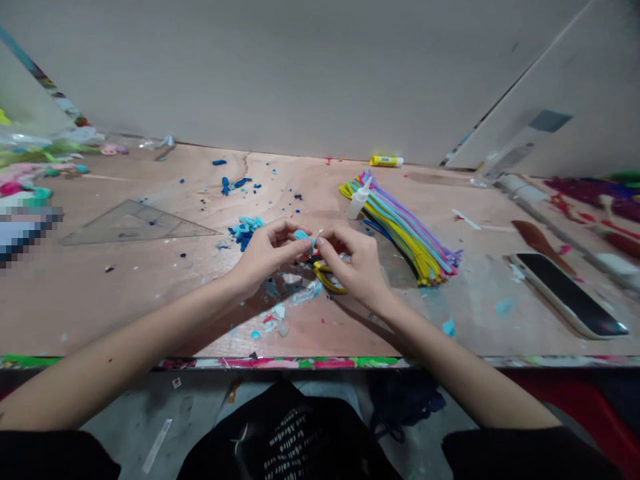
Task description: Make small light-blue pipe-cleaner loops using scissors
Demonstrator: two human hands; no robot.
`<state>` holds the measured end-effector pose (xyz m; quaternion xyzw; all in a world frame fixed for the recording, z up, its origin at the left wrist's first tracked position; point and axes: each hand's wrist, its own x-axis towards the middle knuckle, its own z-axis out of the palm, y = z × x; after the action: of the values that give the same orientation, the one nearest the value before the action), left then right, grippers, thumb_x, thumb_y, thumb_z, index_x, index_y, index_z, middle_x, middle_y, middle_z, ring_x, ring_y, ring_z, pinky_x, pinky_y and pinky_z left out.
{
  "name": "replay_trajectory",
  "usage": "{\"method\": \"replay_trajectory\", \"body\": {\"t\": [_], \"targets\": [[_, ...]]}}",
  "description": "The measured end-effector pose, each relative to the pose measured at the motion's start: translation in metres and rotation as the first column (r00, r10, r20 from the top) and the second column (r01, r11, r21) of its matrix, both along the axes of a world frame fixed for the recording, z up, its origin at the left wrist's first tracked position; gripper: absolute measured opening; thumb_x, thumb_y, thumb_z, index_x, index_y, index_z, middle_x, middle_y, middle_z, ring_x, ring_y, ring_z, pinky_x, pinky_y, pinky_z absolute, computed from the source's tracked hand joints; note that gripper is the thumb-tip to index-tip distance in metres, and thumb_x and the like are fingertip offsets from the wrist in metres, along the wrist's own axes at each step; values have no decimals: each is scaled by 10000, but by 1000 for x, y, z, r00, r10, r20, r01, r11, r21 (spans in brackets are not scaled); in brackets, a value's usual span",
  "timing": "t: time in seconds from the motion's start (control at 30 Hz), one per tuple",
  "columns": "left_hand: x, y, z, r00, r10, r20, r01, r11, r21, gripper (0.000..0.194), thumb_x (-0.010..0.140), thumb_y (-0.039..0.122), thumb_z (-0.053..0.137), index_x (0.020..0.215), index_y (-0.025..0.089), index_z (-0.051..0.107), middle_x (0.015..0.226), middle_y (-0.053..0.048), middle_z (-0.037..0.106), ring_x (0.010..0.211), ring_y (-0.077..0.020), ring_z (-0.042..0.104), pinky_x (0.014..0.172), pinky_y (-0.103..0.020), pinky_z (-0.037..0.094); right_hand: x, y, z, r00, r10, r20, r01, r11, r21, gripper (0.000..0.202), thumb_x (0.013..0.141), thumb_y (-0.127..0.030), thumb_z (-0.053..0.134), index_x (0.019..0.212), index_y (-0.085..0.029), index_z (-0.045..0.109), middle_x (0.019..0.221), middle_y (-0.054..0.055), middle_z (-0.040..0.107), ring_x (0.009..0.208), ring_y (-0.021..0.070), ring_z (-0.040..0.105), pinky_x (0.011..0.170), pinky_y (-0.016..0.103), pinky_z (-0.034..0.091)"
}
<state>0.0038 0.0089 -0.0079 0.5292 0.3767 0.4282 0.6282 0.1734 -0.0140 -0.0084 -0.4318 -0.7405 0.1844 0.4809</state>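
Both hands pinched on one light-blue piece: left hand, right hand. Cut blue scraps piled; pipe-cleaner bundle looks largely unused.

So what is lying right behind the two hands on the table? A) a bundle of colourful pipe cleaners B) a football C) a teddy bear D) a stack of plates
A: a bundle of colourful pipe cleaners lies on the table just beyond the right hand.

Both hands pinch a light-blue piece above yellow scissors.
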Motion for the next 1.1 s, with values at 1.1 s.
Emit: {"method": "replay_trajectory", "body": {"t": [1.1], "targets": [[-8, 11, -8, 996, 90, -22, -90, 996, 0, 295, 694, 302, 823, 924, 160, 706, 752, -23, 689, 647, -113, 629, 595, -224, 514, 0, 6, -5, 954, 36, -296, -116, 960, -255, 333, 879, -483, 594, 721, -191, 571, 655, -12, 521, 588, 115, 463, 542, 248, 419]]}}
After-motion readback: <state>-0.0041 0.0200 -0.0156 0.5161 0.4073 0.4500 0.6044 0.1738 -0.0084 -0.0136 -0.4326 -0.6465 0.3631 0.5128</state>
